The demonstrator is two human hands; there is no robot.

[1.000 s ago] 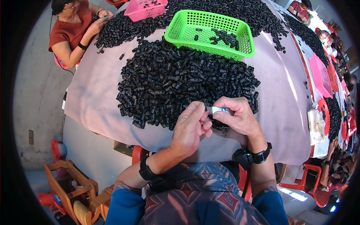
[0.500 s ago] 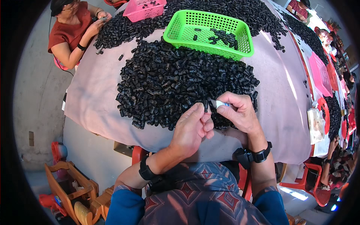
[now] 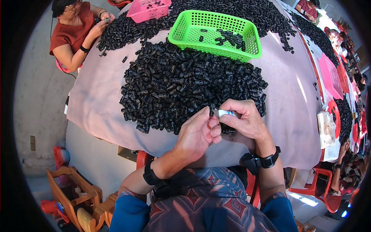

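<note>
In front of a heap of small black plastic parts (image 3: pixel 170 81), my left hand (image 3: pixel 193 135) pinches one black plastic part (image 3: pixel 212 111) between thumb and fingertips. My right hand (image 3: pixel 247 119) grips a small blade wrapped in white (image 3: pixel 225 113), its bare grey tip pointing left. That tip is right beside the part and seems to touch it; the exact contact is too small to make out. Both hands are raised over the near edge of the heap.
Behind the heap stands a green plastic basket (image 3: pixel 212 49) with some black parts inside. A pink basket (image 3: pixel 148 16) and more black parts lie farther back on the pale pink cloth (image 3: pixel 96 92). A co-worker (image 3: pixel 71 36) in a red top works at the far left.
My right hand has moved slightly left and turned, bringing the blade's tip up to the black part. My left hand has hardly moved.
</note>
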